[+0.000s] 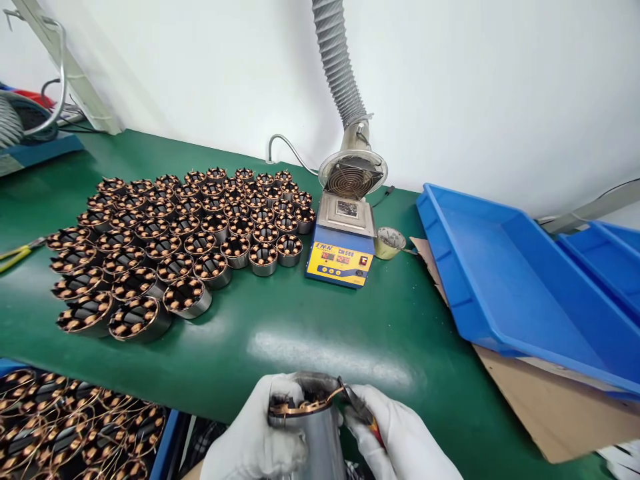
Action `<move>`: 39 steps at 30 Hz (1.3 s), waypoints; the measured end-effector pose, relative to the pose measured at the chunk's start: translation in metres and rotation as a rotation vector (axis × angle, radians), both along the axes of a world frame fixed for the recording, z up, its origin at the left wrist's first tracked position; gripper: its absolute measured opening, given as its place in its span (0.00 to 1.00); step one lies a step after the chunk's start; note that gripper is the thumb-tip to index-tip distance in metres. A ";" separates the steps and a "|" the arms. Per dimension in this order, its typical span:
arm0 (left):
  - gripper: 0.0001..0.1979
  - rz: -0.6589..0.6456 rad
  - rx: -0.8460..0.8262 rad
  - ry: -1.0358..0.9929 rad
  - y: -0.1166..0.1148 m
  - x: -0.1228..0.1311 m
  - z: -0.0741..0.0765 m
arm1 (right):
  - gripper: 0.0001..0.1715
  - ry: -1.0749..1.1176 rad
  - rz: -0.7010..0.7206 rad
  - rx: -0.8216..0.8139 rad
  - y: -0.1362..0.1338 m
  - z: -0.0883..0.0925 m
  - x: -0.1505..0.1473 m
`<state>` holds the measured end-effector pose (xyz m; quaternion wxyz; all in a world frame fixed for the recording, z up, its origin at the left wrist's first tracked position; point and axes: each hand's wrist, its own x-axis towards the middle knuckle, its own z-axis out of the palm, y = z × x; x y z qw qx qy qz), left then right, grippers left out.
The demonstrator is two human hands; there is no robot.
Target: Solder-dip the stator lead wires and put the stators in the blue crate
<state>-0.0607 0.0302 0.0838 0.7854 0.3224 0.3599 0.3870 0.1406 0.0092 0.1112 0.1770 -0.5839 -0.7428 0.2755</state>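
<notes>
At the bottom of the view, my left hand in a white glove is wrapped around a motor stator, its thumb over the rim. The stator is a grey metal cylinder with copper windings at its top opening. My right hand, also gloved, is closed around small pliers with red and yellow handles. The dark jaws are at a copper wire that sticks out at the rim's right side. Whether the jaws grip the wire I cannot tell. The stator's lower part runs out of view.
Rows of stators stand on the green table. Beyond my hands is a yellow-and-blue solder pot under an exhaust hose, beside a small cup. Blue trays are right; yellow-handled pliers left. A blue crate holds wired stators.
</notes>
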 end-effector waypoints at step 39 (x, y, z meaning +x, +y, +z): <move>0.46 -0.287 0.753 0.991 0.054 0.025 -0.011 | 0.25 1.753 -0.472 -0.652 0.045 -0.088 -0.048</move>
